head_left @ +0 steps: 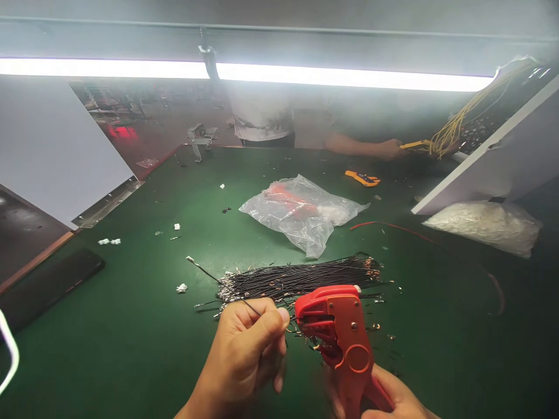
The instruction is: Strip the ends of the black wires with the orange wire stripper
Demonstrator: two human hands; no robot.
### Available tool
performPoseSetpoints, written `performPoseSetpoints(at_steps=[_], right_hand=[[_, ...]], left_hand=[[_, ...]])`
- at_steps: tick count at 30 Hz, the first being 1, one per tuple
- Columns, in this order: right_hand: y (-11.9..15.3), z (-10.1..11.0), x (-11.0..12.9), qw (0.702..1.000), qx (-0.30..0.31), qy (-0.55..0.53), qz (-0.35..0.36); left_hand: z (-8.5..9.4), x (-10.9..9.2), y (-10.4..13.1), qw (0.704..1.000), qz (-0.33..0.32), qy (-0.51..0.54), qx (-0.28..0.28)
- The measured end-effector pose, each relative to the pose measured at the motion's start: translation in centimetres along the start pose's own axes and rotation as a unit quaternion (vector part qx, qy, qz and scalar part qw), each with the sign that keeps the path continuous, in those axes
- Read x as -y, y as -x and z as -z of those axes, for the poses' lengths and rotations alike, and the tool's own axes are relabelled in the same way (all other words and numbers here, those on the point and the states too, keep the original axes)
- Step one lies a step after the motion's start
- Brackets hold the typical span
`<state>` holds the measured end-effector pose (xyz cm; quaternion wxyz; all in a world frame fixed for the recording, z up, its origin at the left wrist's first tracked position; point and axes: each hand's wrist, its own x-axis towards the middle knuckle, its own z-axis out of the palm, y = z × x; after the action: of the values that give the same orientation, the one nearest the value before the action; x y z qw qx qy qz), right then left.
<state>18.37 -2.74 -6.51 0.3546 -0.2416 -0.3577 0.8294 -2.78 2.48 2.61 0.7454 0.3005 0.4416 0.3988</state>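
Pinched between the thumb and fingers of my left hand [251, 337] is a thin black wire [207, 272]. Its far end, with a small pale terminal, sticks out to the upper left. The other end points at the jaws of a red wire stripper [349, 331]; whether it sits inside them I cannot tell. My right hand [393, 396] is wrapped around the stripper's handles, partly cut off by the bottom edge. Just behind both hands lies a bundle of black wires [297, 279], with metal terminals at its left end and coppery bits at its right.
A clear plastic bag [305, 215] with red and white contents lies behind the bundle. Farther back are a yellow-orange hand tool [362, 178] and a person's arm [367, 145]. A black phone-like slab [52, 285] lies left; a filled bag [484, 227] sits right.
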Motion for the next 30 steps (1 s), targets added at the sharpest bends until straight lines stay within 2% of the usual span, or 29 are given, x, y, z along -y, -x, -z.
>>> performPoseSetpoints(at_steps=[2,4,8,12,17,19,26,28,30], right_hand=[[0.2,-0.7,0.8,0.998,-0.039,0.034,-0.022],[0.1,-0.9,1.1,0.996,-0.053,0.067,-0.026],[-0.5,0.1,0.0,0.996,-0.034,0.086,-0.015],[-0.6,1.0,-1.1,0.996,-0.059,0.067,0.012],[-0.7,0.2,-0.9,0.998,0.035,-0.046,0.031],[-0.8,0.0,-0.6,0.996,0.048,-0.073,0.018],[-0.7,-0.1,0.8,0.995,0.055,-0.076,-0.022],[-0.6,-0.6,1.4,0.994,0.043,-0.097,-0.022],[-0.4,-1.1,2.1,0.991,0.013,-0.130,0.008]], left_hand=[[0.1,0.2,-0.3,1.000,-0.006,0.002,0.003],[0.3,0.6,-0.7,1.000,-0.022,0.012,0.015],[0.5,1.4,-1.5,1.000,-0.026,0.017,0.002],[0.1,0.7,-0.9,1.000,-0.020,-0.007,-0.007],[-0.7,-0.7,0.2,0.998,-0.004,-0.054,-0.041],[-0.7,-0.8,0.3,0.997,-0.011,-0.055,-0.043],[0.1,0.8,-0.2,0.981,-0.124,-0.105,-0.104],[0.0,1.5,-0.2,0.967,-0.171,-0.137,-0.127],[-0.1,2.1,-0.2,0.946,-0.226,-0.180,-0.147]])
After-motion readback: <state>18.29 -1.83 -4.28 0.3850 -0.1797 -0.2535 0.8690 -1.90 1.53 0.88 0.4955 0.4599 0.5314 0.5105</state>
